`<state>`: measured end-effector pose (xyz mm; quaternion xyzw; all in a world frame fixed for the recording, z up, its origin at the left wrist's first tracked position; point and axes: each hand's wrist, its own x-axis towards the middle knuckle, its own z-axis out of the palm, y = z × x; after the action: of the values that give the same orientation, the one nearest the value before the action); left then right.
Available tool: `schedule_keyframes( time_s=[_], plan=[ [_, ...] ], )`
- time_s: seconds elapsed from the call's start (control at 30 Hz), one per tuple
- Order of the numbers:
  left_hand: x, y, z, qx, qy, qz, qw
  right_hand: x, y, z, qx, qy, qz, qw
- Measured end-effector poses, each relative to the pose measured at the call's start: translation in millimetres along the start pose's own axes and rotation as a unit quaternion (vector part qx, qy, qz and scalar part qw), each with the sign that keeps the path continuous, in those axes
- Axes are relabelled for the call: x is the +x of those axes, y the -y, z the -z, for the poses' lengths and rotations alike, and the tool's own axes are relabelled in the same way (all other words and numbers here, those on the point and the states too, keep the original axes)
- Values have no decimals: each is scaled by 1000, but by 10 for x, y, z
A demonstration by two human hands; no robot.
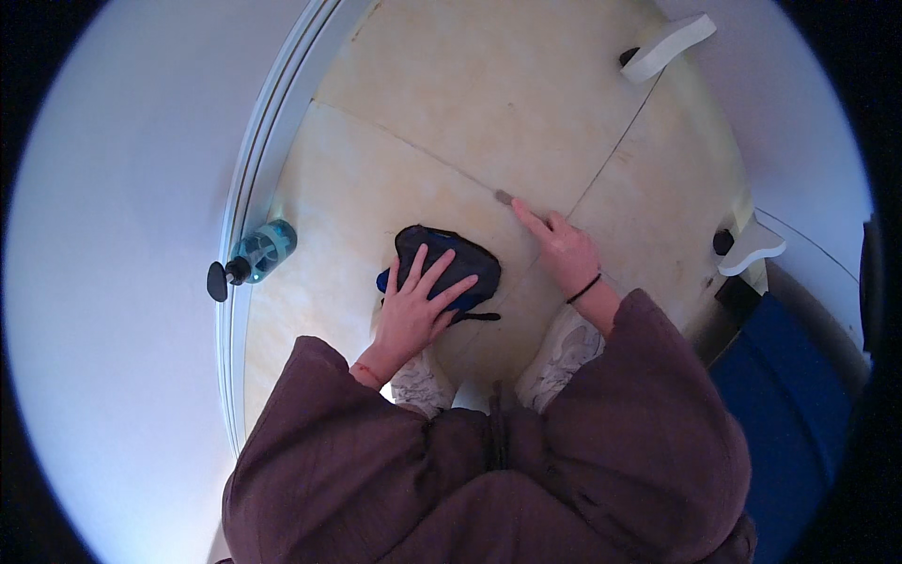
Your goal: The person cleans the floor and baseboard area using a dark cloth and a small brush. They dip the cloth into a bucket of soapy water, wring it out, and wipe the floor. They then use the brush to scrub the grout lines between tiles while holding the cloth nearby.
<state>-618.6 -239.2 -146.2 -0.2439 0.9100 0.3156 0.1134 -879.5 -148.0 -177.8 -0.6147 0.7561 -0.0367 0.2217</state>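
Pouch [449,261] is lying under our flat, open left hand [418,305]; right hand [564,249] is resting nearby, open, index finger extended, holding nothing.

I see a pale tiled floor [451,103] with thin dark joints. On it lie a dark blue-and-black pouch [451,268], a teal bottle [258,256] on its side by the left wall, and a small grey bit [504,197] on a joint.
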Motion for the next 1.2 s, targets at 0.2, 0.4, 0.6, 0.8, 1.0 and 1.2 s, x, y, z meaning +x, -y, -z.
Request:
schedule_keyframes(
  time_s=[0.2, 0.4, 0.6, 0.8, 1.0, 1.2],
  plan=[
    [-5, -11, 71, -30, 20, 2, 999, -295, -110, 32, 14, 14, -9, 1000],
    [6, 17, 28, -32, 2, 5, 999, -10, 38, 12, 18, -12, 21, 1000],
    [36, -17, 91, -41, 5, 7, 999, -168, -34, 81, -12, 9, -3, 1000],
    [14, 31, 75, -30, -2, 8, 1000, -280, -122, -69, -12, 2, 16, 1000],
    [38, -14, 59, -34, -7, 11, 999, -225, -89, 7, -38, -7, 21, 999],
    [26, 33, 32, -25, -13, 4, 1000, -152, -50, -76, 15, -45, 35, 998]
  ],
)
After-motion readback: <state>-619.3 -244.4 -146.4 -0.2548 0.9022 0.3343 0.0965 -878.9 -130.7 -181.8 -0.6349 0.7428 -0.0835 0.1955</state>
